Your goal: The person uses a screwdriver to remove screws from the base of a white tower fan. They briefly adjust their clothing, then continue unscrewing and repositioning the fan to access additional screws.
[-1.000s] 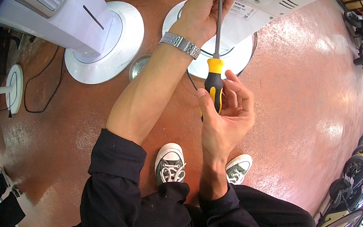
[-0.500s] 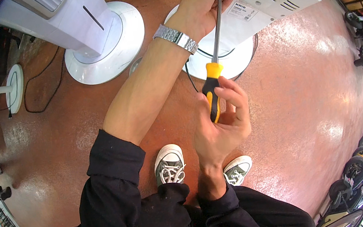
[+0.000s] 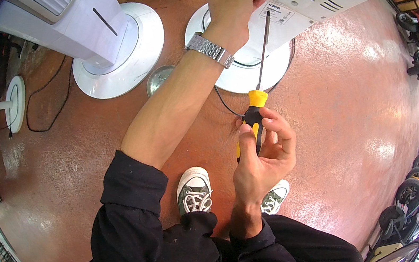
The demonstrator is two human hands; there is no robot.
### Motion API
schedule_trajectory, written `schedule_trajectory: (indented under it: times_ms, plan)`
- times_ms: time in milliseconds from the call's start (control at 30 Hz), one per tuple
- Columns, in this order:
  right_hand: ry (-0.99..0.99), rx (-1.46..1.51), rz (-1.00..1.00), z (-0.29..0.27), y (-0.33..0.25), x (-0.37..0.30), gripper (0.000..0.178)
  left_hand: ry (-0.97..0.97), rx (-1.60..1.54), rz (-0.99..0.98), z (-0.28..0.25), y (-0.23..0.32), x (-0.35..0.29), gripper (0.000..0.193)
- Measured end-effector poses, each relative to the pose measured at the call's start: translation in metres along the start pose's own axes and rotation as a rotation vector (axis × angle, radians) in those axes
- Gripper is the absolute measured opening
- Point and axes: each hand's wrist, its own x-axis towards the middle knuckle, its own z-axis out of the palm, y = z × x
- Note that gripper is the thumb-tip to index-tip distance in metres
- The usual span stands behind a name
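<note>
My right hand (image 3: 266,158) is closed around the black-and-yellow handle of a screwdriver (image 3: 258,100). Its long shaft points up and away, and the tip overlaps the label on a white tower fan (image 3: 306,15) in my view; I cannot tell whether it touches. My left hand (image 3: 235,9), with a metal watch above it, is at the left edge of that fan's body. The fingers there are bent and pressed together; whatever they may pinch is hidden. Beneath the fan lies its round white base (image 3: 273,71), partly covered by my left hand.
A second white tower fan (image 3: 84,36) stands on a round base at the left. Between the bases sits a small round dish (image 3: 159,79). Dark cable (image 3: 50,81) trails across the reddish floor (image 3: 338,129). Parked motorcycles (image 3: 411,194) line the right side.
My right hand has drawn the screwdriver back toward me, and its tip has come away from my left fingers. My left hand has shifted slightly left, uncovering more of the dish.
</note>
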Motion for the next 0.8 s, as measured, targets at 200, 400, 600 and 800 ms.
schedule_trajectory:
  times_ms: [200,400,600,800]
  plan:
    - [-0.043,-0.109,-0.123,-0.008,0.011,0.005,0.026,-0.095,-0.107,-0.108,-0.006,0.001,0.002,0.015]
    - [-0.012,-0.023,-0.033,-0.007,0.006,0.002,0.026,-0.277,-0.163,-0.054,-0.040,-0.013,0.012,0.020]
    - [0.010,0.023,0.003,-0.028,0.012,0.008,0.029,-0.013,0.358,0.047,-0.107,0.015,-0.013,0.026]
    - [0.045,0.105,0.041,-0.035,0.011,0.013,0.028,-0.337,1.422,-0.166,-0.227,0.043,-0.044,0.028]
